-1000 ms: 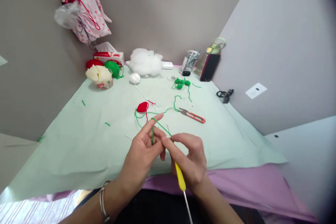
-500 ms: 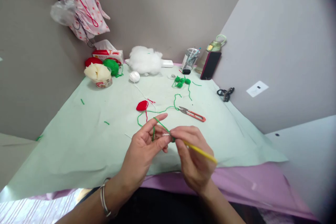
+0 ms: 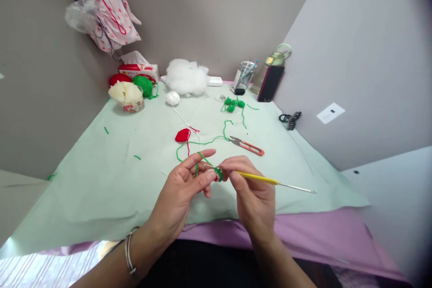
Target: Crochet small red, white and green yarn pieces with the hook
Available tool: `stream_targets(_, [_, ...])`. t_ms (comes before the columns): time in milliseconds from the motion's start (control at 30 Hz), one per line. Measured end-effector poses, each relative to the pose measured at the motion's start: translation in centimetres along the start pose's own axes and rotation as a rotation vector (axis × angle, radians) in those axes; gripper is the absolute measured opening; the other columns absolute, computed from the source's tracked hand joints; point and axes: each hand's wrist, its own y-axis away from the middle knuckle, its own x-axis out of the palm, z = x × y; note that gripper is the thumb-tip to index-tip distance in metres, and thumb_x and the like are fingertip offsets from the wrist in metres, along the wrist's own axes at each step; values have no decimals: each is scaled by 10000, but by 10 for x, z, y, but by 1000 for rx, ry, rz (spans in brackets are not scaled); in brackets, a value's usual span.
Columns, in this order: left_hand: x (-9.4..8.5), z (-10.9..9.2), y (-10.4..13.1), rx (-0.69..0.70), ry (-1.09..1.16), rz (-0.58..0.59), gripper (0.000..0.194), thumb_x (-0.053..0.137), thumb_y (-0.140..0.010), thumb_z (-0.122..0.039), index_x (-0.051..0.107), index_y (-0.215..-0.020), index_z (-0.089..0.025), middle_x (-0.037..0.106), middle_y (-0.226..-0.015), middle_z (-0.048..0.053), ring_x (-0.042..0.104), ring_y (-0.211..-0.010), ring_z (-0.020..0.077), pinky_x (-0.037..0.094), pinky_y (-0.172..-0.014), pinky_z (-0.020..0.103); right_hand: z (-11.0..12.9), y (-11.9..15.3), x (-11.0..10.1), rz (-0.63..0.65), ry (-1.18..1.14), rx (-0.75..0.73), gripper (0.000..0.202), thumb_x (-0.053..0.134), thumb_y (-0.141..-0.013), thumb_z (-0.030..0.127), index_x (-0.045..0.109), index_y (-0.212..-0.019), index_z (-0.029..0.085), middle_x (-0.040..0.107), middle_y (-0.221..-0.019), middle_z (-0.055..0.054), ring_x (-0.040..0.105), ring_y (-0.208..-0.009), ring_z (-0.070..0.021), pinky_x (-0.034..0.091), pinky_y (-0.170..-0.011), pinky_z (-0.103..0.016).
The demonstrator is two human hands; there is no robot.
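While the left hand pinches the piece, a small bit of green, red and white crochet, at its thumb tip, the right hand is closed around the hook. The piece sits between the two hands, above the front part of the cloth. The hook's yellow handle points right, a thin metal shaft beyond it; its other tip pokes out left of the piece. Green yarn crosses the outstretched left forefinger and runs down to the piece.

Just beyond the hands lies a red oval, with the snips to its right, a green strand touching their blades. Farther back are a white ball, green bobbles and fluffy stuffing. At the right rear, a phone leans against a bottle.
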Motion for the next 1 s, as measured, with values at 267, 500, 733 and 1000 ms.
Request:
stream_targets(267, [1, -4, 0, -158, 115, 97, 539, 847, -851, -219, 712, -1368, -150, 558, -689, -53, 413, -539, 46, 377, -492, 160, 1, -3, -4, -57, -228, 99, 162, 662, -1017, 282, 824, -1014, 271, 697, -924, -32, 647, -725, -139, 548, -669, -295])
stream_targets(500, [-3, -2, -2, -132, 108, 131, 322, 857, -817, -199, 838, -1138, -179, 596, -803, -13, 425, -566, 36, 411, -518, 157, 2, -8, -7, -136, -374, 346, 191, 740, -949, 387, 775, -856, 224, 670, -807, -17, 566, -598, -114, 487, -537, -247])
stream_targets(733, [1, 7, -1, 51, -97, 43, 303, 867, -854, -266, 827, -1154, -263, 685, -876, -19, 619, -667, 66, 524, -717, 196, -1, 4, -3, -97, -54, 136, 149, 677, -1014, 269, 824, -1012, 293, 737, -954, -27, 657, -857, -163, 532, -782, -307])
stream_targets(1000, [0, 2, 0, -4, -3, 47, 288, 875, -827, -251, 814, -1104, -204, 670, -829, -18, 590, -566, 65, 517, -577, 204, 0, -5, -4, -106, -287, 282, 106, 753, -960, 327, 839, -947, 266, 707, -831, -10, 637, -707, -121, 508, -660, -258])
